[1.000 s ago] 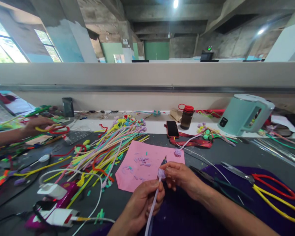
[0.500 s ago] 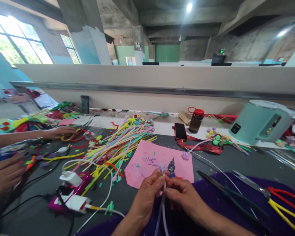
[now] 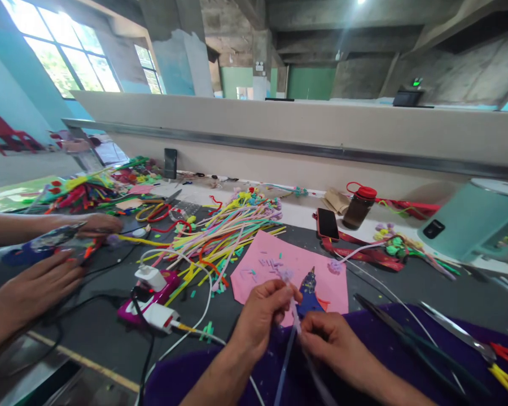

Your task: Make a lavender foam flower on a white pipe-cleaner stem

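My left hand [image 3: 262,313] pinches the top of a pale lilac pipe cleaner [image 3: 285,352] near its small curled end, just above the purple cloth [image 3: 406,349] in my lap. My right hand [image 3: 330,341] grips the same stem slightly lower, its fingers closed around it. A blue glue gun [image 3: 308,290] lies right behind my hands on a pink sheet [image 3: 292,270] dotted with small lilac bits.
A heap of coloured pipe cleaners [image 3: 220,234] lies left of the sheet. A power strip with chargers [image 3: 154,293] sits front left. Another person's hands [image 3: 46,265] work at far left. Phone [image 3: 327,224], brown bottle [image 3: 358,207], teal kettle [image 3: 478,223] and scissors [image 3: 461,332] are on the right.
The view has swung left and down. My hands have come together on the lilac stem, the right one dropping below the left. The other person's hands have come closer at the left.
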A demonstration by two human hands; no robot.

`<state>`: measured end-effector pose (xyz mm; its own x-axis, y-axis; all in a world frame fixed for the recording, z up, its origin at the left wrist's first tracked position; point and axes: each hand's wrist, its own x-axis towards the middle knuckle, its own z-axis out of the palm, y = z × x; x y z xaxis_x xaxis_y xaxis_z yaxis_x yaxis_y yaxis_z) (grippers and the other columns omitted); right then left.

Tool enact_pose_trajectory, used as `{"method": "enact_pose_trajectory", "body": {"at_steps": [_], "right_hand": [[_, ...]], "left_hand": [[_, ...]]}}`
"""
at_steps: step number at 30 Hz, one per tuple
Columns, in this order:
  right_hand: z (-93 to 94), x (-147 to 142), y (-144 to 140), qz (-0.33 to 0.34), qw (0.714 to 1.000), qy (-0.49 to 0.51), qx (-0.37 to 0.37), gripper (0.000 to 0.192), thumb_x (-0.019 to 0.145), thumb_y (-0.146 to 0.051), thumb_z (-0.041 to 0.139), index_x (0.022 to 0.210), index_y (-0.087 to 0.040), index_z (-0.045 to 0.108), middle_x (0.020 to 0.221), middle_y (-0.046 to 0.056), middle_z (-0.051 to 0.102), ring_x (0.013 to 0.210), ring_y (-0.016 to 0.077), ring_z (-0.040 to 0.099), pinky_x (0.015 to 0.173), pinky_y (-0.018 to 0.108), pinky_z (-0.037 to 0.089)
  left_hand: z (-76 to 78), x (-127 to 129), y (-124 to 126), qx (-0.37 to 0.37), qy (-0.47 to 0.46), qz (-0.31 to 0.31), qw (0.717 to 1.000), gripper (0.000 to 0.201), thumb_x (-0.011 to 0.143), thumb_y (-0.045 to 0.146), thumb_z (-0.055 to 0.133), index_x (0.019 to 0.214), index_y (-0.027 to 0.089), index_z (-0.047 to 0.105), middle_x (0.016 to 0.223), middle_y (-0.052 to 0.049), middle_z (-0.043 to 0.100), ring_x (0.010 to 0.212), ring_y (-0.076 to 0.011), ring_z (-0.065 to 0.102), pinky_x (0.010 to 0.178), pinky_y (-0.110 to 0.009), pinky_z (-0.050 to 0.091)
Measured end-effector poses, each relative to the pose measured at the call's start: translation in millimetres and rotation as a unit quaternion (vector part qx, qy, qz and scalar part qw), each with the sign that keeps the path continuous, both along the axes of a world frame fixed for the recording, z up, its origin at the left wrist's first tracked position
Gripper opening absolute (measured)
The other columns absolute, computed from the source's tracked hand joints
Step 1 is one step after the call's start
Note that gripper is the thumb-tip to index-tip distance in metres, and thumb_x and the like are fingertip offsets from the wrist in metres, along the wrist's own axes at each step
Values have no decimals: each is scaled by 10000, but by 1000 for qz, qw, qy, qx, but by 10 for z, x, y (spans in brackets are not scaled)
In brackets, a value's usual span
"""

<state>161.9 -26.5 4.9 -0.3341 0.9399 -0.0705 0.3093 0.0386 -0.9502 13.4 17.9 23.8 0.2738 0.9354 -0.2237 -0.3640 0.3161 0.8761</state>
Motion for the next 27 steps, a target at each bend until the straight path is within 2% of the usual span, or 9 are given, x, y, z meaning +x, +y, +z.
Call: {"method": "enact_pose_trajectory", "body": {"at_steps": [5, 7, 10, 13, 14, 16, 18, 22, 27], "right_hand": [[47, -12, -137, 174, 982, -68, -31, 105, 735, -193, 540, 665, -162, 611, 573, -30, 545, 504, 81, 468, 458, 167, 313], [82, 24, -140, 194, 978, -74, -21, 98, 745, -215, 555, 715, -170, 637, 606, -24, 571, 535, 90, 495, 482, 167, 338], [154, 103, -28, 147, 985, -85, -8, 159, 791, -242, 514, 714, -156, 623, 594, -21, 557, 512, 84, 487, 463, 163, 339], [258, 143, 257, 104, 982, -150, 39, 248, 840, -274, 444, 710, -147, 612, 594, -9, 571, 499, 89, 508, 452, 168, 345], [295, 134, 389, 105, 970, -202, 86, 249, 840, -274, 447, 714, -147, 620, 613, -2, 594, 526, 95, 530, 477, 172, 354], [355, 75, 689, 92, 921, -330, 186, 237, 836, -257, 451, 749, -161, 649, 681, 10, 648, 625, 113, 580, 552, 183, 375], [372, -28, 994, 74, 904, -367, 207, 214, 825, -232, 455, 840, -184, 663, 801, 26, 674, 734, 136, 600, 616, 201, 382], [253, -271, 1432, 37, 873, -438, 214, 241, 799, -209, 456, 903, -209, 674, 968, 62, 650, 844, 186, 596, 664, 244, 384], [46, -430, 1558, 47, 847, -489, 201, 235, 779, -337, 502, 869, -212, 679, 920, 72, 648, 806, 205, 603, 625, 255, 395]], "left_hand": [[115, -298, 172, -14, -59, 66, 996, 190, 645, 290, 683, 715, 125, 618, 522, 18, 570, 355, -10, 343, 343, -139, 185], [130, -388, 211, -11, -88, 71, 994, 198, 642, 284, 683, 730, 125, 605, 518, 32, 543, 359, -4, 342, 331, -125, 184], [131, -445, 233, -4, -148, 80, 986, 204, 650, 275, 672, 751, 123, 582, 510, 51, 488, 366, -1, 321, 323, -110, 188], [118, -425, 233, -7, -199, 74, 977, 169, 690, 252, 633, 773, 120, 568, 508, 60, 446, 377, -4, 307, 324, -102, 198], [112, -412, 233, -11, -206, 71, 976, 155, 704, 244, 619, 778, 118, 565, 510, 60, 440, 381, -5, 307, 325, -101, 205], [98, -392, 237, -17, -206, 73, 976, 141, 719, 234, 605, 785, 116, 563, 516, 59, 439, 383, -6, 309, 325, -100, 218], [81, -385, 250, -19, -200, 88, 976, 146, 718, 234, 609, 794, 117, 564, 521, 59, 442, 383, -5, 314, 323, -100, 227], [45, -398, 278, -20, -195, 108, 975, 181, 705, 252, 629, 812, 119, 569, 534, 56, 460, 389, -6, 334, 326, -100, 242], [30, -397, 275, -28, -196, 92, 976, 186, 709, 268, 627, 816, 131, 561, 532, 59, 473, 381, -7, 331, 324, -102, 228]]}}
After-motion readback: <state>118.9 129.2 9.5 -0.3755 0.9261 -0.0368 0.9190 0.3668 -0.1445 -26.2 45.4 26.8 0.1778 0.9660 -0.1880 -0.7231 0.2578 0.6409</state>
